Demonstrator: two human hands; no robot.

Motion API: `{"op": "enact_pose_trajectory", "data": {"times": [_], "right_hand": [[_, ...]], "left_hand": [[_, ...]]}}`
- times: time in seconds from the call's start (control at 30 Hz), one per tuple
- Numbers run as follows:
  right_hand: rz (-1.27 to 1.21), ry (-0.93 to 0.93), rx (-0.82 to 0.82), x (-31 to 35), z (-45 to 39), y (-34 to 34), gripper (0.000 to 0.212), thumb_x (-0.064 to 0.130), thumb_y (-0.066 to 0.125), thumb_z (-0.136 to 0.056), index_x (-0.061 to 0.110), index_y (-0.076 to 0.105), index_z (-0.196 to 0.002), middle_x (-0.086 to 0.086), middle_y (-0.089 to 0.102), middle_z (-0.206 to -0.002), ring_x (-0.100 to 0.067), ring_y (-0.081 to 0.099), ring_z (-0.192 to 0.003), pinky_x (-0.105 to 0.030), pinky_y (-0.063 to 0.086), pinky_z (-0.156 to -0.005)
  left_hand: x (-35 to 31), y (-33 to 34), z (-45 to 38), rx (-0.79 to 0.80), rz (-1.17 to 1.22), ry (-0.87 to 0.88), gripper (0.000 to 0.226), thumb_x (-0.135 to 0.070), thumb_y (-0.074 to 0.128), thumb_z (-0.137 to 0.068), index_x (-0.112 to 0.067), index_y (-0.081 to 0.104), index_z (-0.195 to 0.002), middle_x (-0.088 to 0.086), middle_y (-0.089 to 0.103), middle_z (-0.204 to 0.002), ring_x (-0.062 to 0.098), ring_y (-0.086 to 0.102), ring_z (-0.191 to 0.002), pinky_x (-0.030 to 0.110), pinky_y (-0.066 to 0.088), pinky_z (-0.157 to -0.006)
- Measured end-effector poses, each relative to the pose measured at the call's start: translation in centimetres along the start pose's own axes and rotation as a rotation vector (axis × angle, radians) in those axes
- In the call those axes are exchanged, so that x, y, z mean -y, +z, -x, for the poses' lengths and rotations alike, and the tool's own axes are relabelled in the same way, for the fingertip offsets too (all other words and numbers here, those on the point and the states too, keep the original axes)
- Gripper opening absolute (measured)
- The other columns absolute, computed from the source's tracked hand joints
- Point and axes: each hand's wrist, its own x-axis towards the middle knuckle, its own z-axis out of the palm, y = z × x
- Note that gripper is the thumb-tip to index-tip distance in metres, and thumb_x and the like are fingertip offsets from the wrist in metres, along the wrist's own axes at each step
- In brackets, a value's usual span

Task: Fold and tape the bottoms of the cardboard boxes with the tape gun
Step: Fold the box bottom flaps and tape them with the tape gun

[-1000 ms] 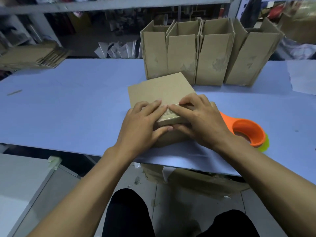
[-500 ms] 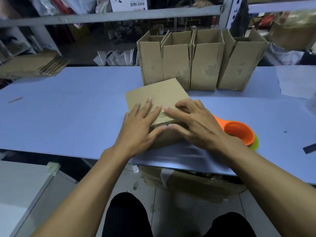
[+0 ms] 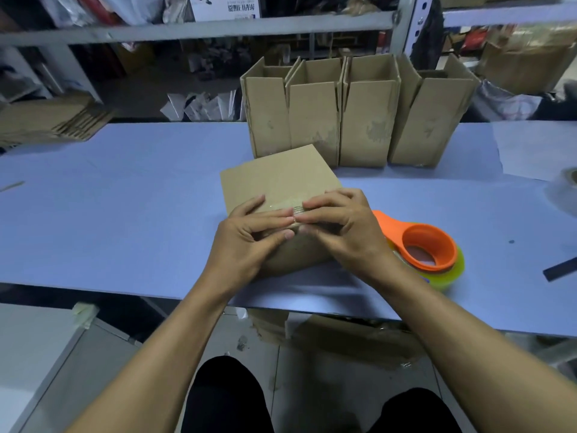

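Note:
A cardboard box point(image 3: 281, 179) lies on the blue table point(image 3: 125, 214) with its folded bottom facing up. A strip of clear tape point(image 3: 298, 210) runs over its near edge. My left hand point(image 3: 246, 235) lies over that edge, fingers on top and thumb on the near face. My right hand point(image 3: 346, 229) meets it from the right, arched fingertips pressing on the tape. The orange tape gun point(image 3: 427, 245), with a yellow-green roll under it, lies on the table just right of my right wrist, untouched.
Several upright open boxes point(image 3: 362, 120) stand in a row behind the box. Flat cardboard blanks point(image 3: 46, 120) are stacked at far left. A white sheet point(image 3: 537, 148), a clear roll point(image 3: 565, 189) and a dark strip point(image 3: 560, 269) lie at right. Shelving runs behind.
Both hands have slid back from the box's top to its near edge, fingertips meeting on the tape. The tape gun has not moved.

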Motion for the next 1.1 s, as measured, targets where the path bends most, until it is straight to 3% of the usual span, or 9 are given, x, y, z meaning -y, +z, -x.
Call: {"op": "enact_pose_trajectory", "data": {"times": [0.1,0.23,0.33,0.53,0.63,0.77,0.9,1.0,1.1], "right_hand": [[0.308,-0.099,0.047,-0.1,0.9,0.3,0.041,0.045,0.06,-0.087,0.03,0.067,-0.125,0.002,0.06,-0.128,-0.028,0.047,-0.116,-0.045,0.049,-0.088],[0.431,-0.038,0.124,0.6,0.4,-0.2,0.056,0.053,0.047,-0.085,0.026,0.06,-0.133,-0.009,0.053,-0.138,-0.03,0.042,-0.122,-0.048,0.053,-0.08],[0.45,0.008,0.203,1.3,0.4,-0.2,0.063,0.048,0.056,-0.082,0.018,0.055,-0.138,-0.014,0.045,-0.147,-0.035,0.04,-0.127,-0.053,0.052,-0.088],[0.676,0.059,0.434,3.7,1.0,-2.4,0.117,0.033,0.081,-0.072,0.032,0.001,-0.157,-0.011,-0.007,-0.165,-0.032,-0.004,-0.151,-0.062,0.015,-0.116],[0.694,-0.074,0.319,4.4,2.1,-2.8,0.134,0.034,0.092,-0.049,0.028,0.012,-0.157,-0.021,0.011,-0.162,-0.039,0.011,-0.149,-0.066,0.022,-0.111],[0.685,-0.115,0.172,6.2,0.8,-3.8,0.134,0.031,0.09,-0.043,0.026,0.018,-0.155,-0.025,0.022,-0.158,-0.044,0.025,-0.144,-0.07,0.028,-0.107],[0.57,-0.086,0.136,6.6,0.2,-4.6,0.12,0.028,0.083,-0.056,0.028,0.015,-0.155,-0.021,0.023,-0.156,-0.043,0.024,-0.142,-0.071,0.026,-0.107],[0.445,0.049,0.04,6.0,0.4,-5.3,0.116,0.047,0.078,-0.061,0.026,0.014,-0.156,-0.017,0.027,-0.15,-0.039,0.027,-0.137,-0.06,0.03,-0.109],[0.134,0.328,-0.07,6.3,0.1,-5.9,0.116,0.049,0.081,-0.067,0.029,0.011,-0.158,-0.006,0.029,-0.145,-0.023,0.028,-0.133,-0.04,0.027,-0.113]], "left_hand": [[0.5,-0.4,0.4,0.059,-0.252,0.108,0.031,-0.033,0.066,-0.091,-0.035,0.067,-0.122,-0.014,0.049,-0.145,0.006,0.034,-0.141,0.026,0.031,-0.114],[0.7,-0.4,0.6,0.108,-0.687,0.189,0.056,-0.05,0.034,-0.096,-0.025,0.048,-0.144,0.0,0.033,-0.157,0.025,0.032,-0.143,0.037,0.033,-0.114],[0.0,-0.3,0.2,0.19,-0.752,0.039,0.075,-0.058,0.033,-0.095,-0.011,0.029,-0.153,0.007,0.017,-0.163,0.026,0.016,-0.149,0.029,0.009,-0.119],[-2.8,-2.4,0.0,0.298,-0.598,-0.02,0.064,-0.039,0.06,-0.095,-0.016,0.038,-0.15,0.002,0.028,-0.16,0.024,0.019,-0.149,0.025,0.012,-0.117],[-6.1,-4.0,-1.3,0.311,-0.608,0.061,0.04,-0.035,0.059,-0.096,-0.01,0.061,-0.126,0.006,0.062,-0.13,0.027,0.052,-0.122,0.04,0.039,-0.104],[-10.4,-6.0,-3.1,0.315,-0.595,0.052,0.023,-0.033,0.056,-0.097,-0.016,0.07,-0.1,0.001,0.071,-0.091,0.018,0.061,-0.088,0.038,0.047,-0.08],[-12.6,-6.4,-3.8,0.236,-0.526,0.04,0.025,-0.036,0.061,-0.095,-0.026,0.072,-0.115,-0.012,0.066,-0.124,0.008,0.06,-0.112,0.025,0.046,-0.093],[-13.0,-6.5,-3.6,0.032,-0.149,-0.068,0.029,-0.044,0.06,-0.094,-0.031,0.068,-0.119,-0.021,0.055,-0.131,-0.003,0.054,-0.118,0.025,0.047,-0.093],[-12.9,-6.3,-3.9,-0.245,0.066,-0.297,0.032,-0.049,0.046,-0.099,-0.026,0.064,-0.113,-0.004,0.063,-0.124,0.019,0.055,-0.109,0.028,0.042,-0.088]]}}
